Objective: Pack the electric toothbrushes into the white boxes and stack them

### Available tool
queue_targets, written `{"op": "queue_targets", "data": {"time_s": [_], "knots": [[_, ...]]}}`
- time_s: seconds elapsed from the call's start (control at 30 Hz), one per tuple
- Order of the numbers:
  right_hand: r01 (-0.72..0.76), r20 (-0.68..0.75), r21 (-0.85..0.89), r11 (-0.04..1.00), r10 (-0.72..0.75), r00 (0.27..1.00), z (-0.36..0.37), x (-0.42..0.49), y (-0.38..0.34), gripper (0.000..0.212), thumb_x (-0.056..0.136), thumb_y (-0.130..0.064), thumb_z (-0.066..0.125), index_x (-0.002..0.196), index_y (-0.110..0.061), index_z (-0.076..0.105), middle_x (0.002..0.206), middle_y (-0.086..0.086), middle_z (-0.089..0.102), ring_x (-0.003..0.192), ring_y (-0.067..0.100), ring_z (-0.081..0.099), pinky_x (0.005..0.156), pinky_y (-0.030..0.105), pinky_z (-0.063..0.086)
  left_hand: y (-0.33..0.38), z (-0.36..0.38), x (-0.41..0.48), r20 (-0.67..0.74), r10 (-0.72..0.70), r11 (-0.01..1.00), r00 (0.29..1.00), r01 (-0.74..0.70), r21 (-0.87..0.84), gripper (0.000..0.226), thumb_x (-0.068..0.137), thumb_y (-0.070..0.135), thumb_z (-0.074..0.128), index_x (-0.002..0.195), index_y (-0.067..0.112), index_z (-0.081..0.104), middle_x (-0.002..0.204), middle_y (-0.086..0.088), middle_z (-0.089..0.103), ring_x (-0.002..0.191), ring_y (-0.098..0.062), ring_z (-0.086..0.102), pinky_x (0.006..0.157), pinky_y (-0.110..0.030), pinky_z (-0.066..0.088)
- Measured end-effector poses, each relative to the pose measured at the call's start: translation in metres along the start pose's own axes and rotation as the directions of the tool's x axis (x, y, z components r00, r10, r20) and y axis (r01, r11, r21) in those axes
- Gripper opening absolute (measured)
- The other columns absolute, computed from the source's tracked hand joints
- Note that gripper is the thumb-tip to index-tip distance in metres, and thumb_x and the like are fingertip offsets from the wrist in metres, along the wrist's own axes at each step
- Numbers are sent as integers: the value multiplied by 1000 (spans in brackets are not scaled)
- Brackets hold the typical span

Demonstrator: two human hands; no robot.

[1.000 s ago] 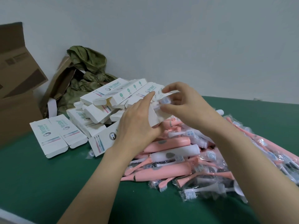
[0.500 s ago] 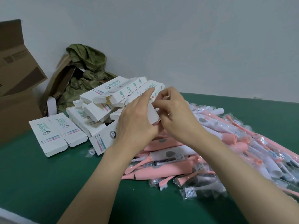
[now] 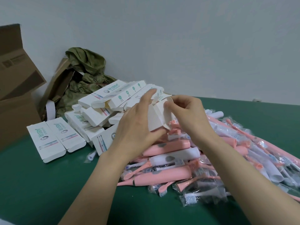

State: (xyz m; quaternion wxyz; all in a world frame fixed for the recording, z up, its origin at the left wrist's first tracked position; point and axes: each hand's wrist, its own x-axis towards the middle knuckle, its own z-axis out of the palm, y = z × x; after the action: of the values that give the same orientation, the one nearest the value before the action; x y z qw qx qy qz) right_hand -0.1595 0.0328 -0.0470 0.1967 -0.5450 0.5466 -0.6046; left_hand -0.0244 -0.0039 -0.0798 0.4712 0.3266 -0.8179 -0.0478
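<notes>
Both hands hold one white box (image 3: pixel 158 117) above the pile, its open end towards me. My left hand (image 3: pixel 138 127) grips the box's left side, thumb underneath. My right hand (image 3: pixel 190 116) pinches the box's rounded end flap between thumb and fingers. Pink and white electric toothbrushes (image 3: pixel 170 146) lie heaped under the hands, many in clear wrappers with loose brush heads. A stack of white boxes (image 3: pixel 113 96) sits behind the left hand, and two more white boxes (image 3: pixel 55 138) lie flat side by side on the green table (image 3: pixel 40 184).
An open brown cardboard carton (image 3: pixel 14 88) stands at the far left. Crumpled green-brown paper and cardboard (image 3: pixel 81 78) lean against the grey wall behind the box stack. The toothbrush heap spreads to the right edge of view.
The right hand has shifted from the box's mouth to pinching the end flap. The left hand keeps its hold on the box, which now shows its open end more.
</notes>
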Motion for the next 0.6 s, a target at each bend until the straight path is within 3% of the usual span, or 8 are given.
{"op": "queue_targets", "data": {"time_s": [0.13,0.2,0.33,0.4,0.47,0.53,0.6], "knots": [[6,31,75,997,-9,999,3,-3,-3,16,86,-12,59,78,-6,72,77,12,69,69,9,55,66,25,45,2,5,-2,-142,-7,1000,990,9,10,47,70,53,52,108,28,42,98,17,53,88,-9,51,70,-26,35],[25,16,114,993,-27,1000,8,-6,-2,20,88,-15,59,72,-8,70,70,3,65,68,7,55,66,23,45,4,8,-2,-183,-63,998,981,64,2,41,67,48,48,101,25,45,90,14,55,82,-13,51,67,-28,35],[71,72,174,982,-85,994,21,-15,0,30,94,-18,50,76,5,59,68,13,50,66,22,43,64,35,38,4,10,0,-246,-108,994,963,109,-7,34,67,42,55,93,23,47,82,12,55,76,-13,50,62,-26,31],[76,99,171,982,-94,991,26,-20,2,23,93,-15,52,78,-18,69,78,10,65,73,26,56,67,36,49,2,10,2,-249,-149,989,957,143,-41,35,66,48,52,93,26,46,83,13,55,77,-9,47,61,-24,31],[6,96,217,976,-28,995,27,-22,3,28,92,-16,55,81,-37,69,85,0,73,78,19,66,70,36,55,-1,9,2,-180,-183,980,967,164,-112,44,62,51,55,99,30,44,95,14,55,87,-4,47,69,-16,34],[-49,63,229,972,35,997,25,-19,7,28,92,-17,55,80,-38,69,77,-7,72,73,12,66,65,30,54,-5,9,1,-87,-140,984,986,130,-119,64,58,48,63,114,24,44,111,11,46,105,-3,41,83,-5,30],[-102,33,251,963,97,995,22,-15,10,25,92,-15,55,85,-32,71,70,-9,67,67,14,61,62,22,47,-10,9,0,-43,-69,998,997,69,2,75,55,51,66,119,19,42,112,8,36,108,-7,33,88,-10,25]]}}
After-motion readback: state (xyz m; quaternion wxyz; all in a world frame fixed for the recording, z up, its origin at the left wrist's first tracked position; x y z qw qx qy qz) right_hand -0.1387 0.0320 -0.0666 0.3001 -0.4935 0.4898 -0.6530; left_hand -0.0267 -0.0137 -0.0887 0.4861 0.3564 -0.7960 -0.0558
